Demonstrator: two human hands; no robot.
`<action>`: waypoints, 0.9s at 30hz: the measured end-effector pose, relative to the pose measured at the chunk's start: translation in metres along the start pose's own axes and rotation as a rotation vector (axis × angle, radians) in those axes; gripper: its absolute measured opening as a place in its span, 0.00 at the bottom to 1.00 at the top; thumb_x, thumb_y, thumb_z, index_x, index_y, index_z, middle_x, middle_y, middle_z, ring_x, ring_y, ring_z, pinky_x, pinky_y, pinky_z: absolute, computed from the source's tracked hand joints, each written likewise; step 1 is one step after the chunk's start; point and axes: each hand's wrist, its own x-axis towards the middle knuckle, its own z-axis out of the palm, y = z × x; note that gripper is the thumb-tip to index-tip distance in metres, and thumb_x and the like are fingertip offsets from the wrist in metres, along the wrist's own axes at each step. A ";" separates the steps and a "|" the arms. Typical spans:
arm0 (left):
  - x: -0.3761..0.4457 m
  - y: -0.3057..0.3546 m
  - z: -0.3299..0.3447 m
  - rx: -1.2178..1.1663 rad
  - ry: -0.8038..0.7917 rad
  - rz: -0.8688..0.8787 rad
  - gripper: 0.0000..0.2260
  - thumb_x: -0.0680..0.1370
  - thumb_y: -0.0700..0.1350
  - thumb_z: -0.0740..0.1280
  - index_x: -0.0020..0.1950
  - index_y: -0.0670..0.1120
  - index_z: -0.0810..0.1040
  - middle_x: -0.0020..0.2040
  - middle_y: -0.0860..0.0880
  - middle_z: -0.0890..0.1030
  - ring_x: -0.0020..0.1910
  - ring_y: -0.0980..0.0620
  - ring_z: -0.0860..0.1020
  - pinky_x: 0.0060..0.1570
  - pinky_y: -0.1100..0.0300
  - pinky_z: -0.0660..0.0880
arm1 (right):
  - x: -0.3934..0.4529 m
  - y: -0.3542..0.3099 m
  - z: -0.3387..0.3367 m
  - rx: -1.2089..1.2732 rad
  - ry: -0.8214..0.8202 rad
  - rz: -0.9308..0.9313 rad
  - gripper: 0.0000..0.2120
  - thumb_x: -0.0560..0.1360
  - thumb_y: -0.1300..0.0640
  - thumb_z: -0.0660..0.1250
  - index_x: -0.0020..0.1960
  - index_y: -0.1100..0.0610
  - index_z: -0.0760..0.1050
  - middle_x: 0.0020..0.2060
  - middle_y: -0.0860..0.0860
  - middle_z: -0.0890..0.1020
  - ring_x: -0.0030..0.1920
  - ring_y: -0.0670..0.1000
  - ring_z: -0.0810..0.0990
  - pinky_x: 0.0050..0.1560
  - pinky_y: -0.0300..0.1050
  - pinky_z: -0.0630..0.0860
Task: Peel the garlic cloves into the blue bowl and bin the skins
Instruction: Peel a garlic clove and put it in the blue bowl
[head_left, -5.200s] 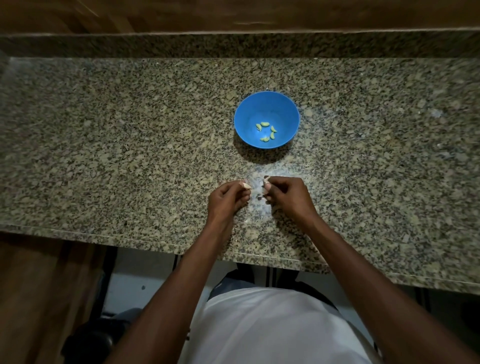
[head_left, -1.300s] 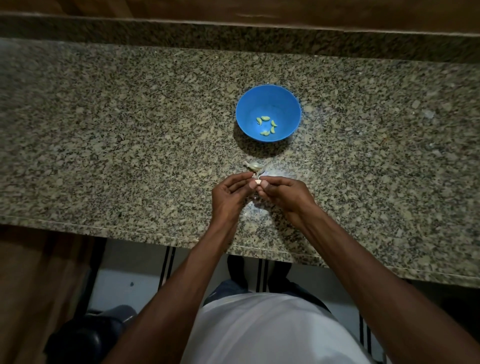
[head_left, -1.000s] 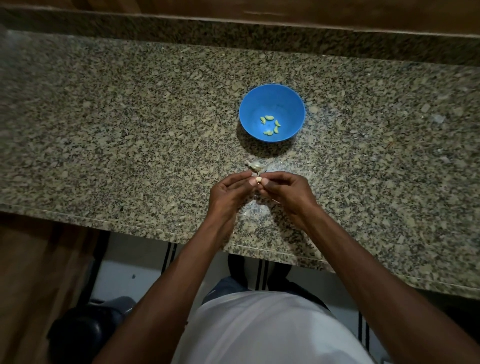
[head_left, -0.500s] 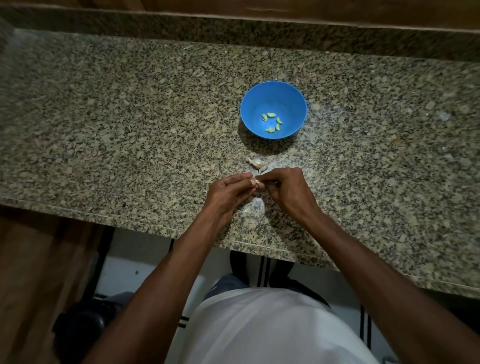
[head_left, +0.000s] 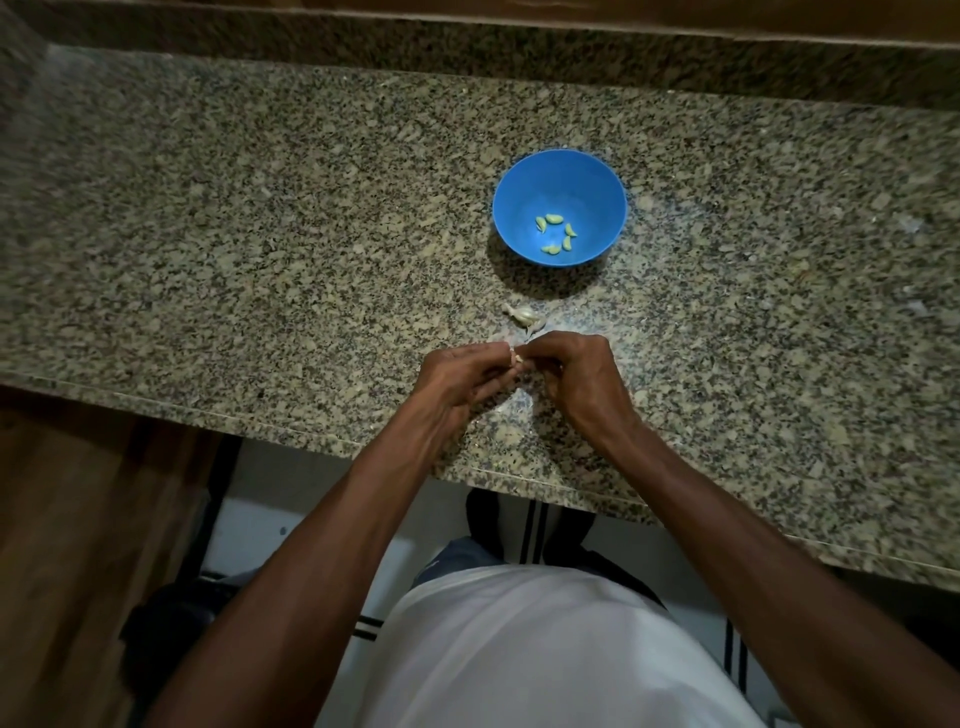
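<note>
On the desk, beyond both hands, the blue bowl is placed, with five peeled cloves inside. Between bowl and hands, a skin scrap is seen. The garlic clove is pinched between the left hand and right hand; its axis cannot be told.

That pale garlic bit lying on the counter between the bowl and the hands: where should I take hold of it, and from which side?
Judging by shape, pinch the garlic piece across its fat middle, from straight above. It lies flat on the granite counter, pointed end left, so the tip offers little grip. Both hands are busy with another clove.
</note>
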 end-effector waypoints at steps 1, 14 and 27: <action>0.000 -0.001 0.000 0.006 0.015 0.006 0.10 0.74 0.30 0.75 0.54 0.32 0.83 0.46 0.36 0.87 0.41 0.44 0.88 0.41 0.59 0.85 | 0.000 -0.001 0.001 -0.012 -0.002 -0.013 0.19 0.69 0.77 0.70 0.54 0.61 0.87 0.44 0.55 0.88 0.42 0.52 0.86 0.42 0.53 0.84; 0.004 -0.011 0.002 0.104 0.027 0.135 0.08 0.77 0.34 0.74 0.56 0.34 0.84 0.46 0.39 0.86 0.39 0.50 0.83 0.41 0.63 0.83 | -0.002 0.001 0.005 0.486 -0.095 0.408 0.14 0.79 0.61 0.74 0.64 0.53 0.85 0.47 0.50 0.89 0.47 0.51 0.89 0.51 0.54 0.86; 0.010 -0.026 -0.007 0.332 0.125 0.258 0.06 0.75 0.34 0.74 0.51 0.40 0.84 0.46 0.41 0.86 0.44 0.46 0.84 0.53 0.50 0.83 | -0.008 0.008 0.011 1.039 -0.041 0.764 0.12 0.79 0.65 0.73 0.62 0.64 0.82 0.57 0.58 0.87 0.60 0.61 0.86 0.64 0.62 0.81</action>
